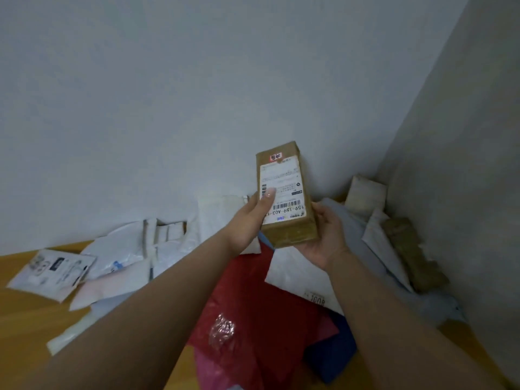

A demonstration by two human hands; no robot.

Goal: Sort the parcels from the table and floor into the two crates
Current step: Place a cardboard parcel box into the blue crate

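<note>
A small brown cardboard parcel [285, 192] with a white shipping label is held up over the table, label facing me. My left hand [249, 220] grips its left side, thumb laid across the label. My right hand [326, 232] holds its lower right corner from beneath, fingers curled round the edge. Below lies a heap of parcels on the wooden table [25, 319]: a red plastic bag [253, 305], several white mailers [123, 249], a blue parcel [332, 358]. No crate is in view.
White walls meet in a corner at the right. A brown padded parcel [413, 254] and a cream mailer [365, 195] lie against the right wall. A labelled white pouch [53, 273] lies at the left of the table.
</note>
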